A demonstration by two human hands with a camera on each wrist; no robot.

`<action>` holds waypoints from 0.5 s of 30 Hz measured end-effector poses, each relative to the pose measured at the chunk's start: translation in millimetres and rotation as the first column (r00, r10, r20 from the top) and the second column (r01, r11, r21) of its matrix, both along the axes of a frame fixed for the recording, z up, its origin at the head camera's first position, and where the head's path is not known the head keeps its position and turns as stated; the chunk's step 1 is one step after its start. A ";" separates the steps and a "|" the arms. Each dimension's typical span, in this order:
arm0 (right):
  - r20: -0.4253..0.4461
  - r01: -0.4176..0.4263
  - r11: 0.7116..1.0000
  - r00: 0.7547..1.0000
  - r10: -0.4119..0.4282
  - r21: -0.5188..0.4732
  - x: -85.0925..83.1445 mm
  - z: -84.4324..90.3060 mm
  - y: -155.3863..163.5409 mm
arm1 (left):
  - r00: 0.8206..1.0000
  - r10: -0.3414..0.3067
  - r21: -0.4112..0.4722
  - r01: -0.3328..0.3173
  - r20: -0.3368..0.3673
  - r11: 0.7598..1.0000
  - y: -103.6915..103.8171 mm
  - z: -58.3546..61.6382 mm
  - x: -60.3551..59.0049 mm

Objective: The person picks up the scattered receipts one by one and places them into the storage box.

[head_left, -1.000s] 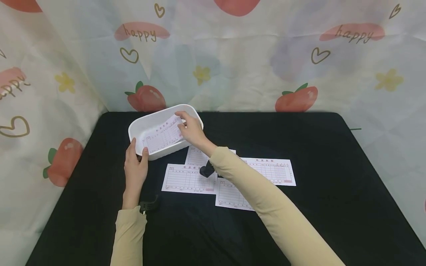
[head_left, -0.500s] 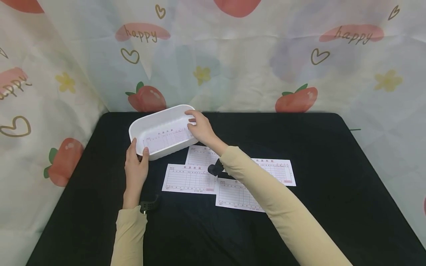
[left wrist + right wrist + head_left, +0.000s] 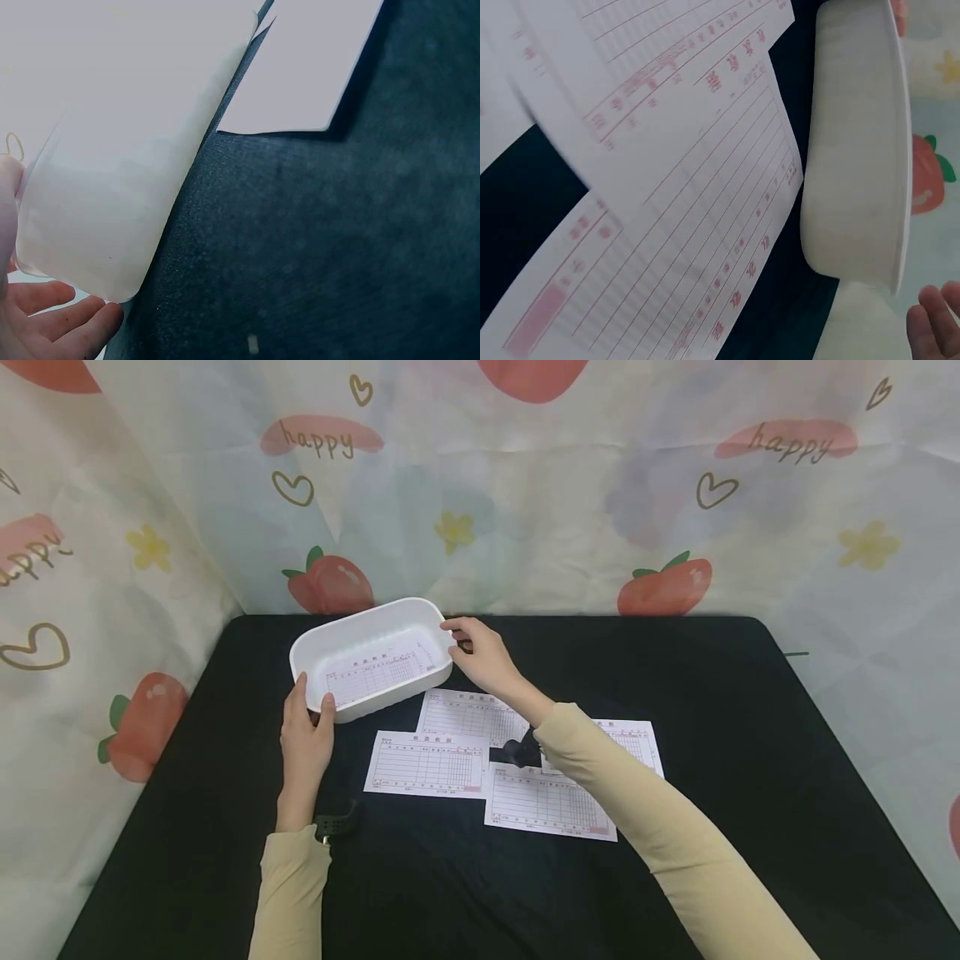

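Observation:
A white plastic bin [image 3: 382, 695] stands tilted at an angle on the far left of the table, with printed receipt slips [image 3: 375, 672] lying inside. My left hand [image 3: 306, 747] holds the bin's left end, thumb at the near side and fingers round the corner; the left wrist view shows its fingers [image 3: 67, 319] at the bin's end. Just off the bin's right end is my right hand [image 3: 487, 656], fingers loosely bent and holding nothing. In the right wrist view its fingertips [image 3: 934, 315] are apart from the bin wall [image 3: 855, 142].
Several more receipt slips with red print lie on the black tablecloth [image 3: 420, 877], among them a front left slip [image 3: 426, 764] and a front right slip [image 3: 547, 802]. My right forearm [image 3: 637, 793] covers part of another. A patterned curtain [image 3: 525, 527] hangs behind the table.
My right hand has let go of a receipt slip, which now lies flat in the bin, and has drawn back to the right past the rim. The left hand stays on the bin.

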State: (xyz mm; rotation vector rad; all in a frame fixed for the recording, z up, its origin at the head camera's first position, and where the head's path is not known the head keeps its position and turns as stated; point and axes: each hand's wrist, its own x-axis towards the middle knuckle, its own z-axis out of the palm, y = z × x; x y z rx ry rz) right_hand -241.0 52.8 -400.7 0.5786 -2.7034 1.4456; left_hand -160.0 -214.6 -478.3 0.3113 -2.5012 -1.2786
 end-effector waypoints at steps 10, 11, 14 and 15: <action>-0.020 -0.037 0.995 0.999 0.039 0.094 26.3 1.3 38.2 | 1.000 -0.005 0.018 0.005 -0.001 1.000 1.8 0.4 1.2; -0.020 -0.036 0.995 0.999 0.038 0.096 29.4 1.3 42.8 | 1.000 -0.006 0.017 0.006 -0.002 1.000 1.9 0.1 1.4; -0.020 -0.023 0.995 0.999 0.025 0.097 38.9 0.9 57.1 | 1.000 -0.006 0.011 0.006 -0.005 1.000 2.0 -0.6 1.8; -0.022 -0.015 0.995 1.000 0.017 0.097 42.2 1.1 61.7 | 1.000 -0.006 0.009 0.006 -0.006 1.000 1.7 -0.8 1.8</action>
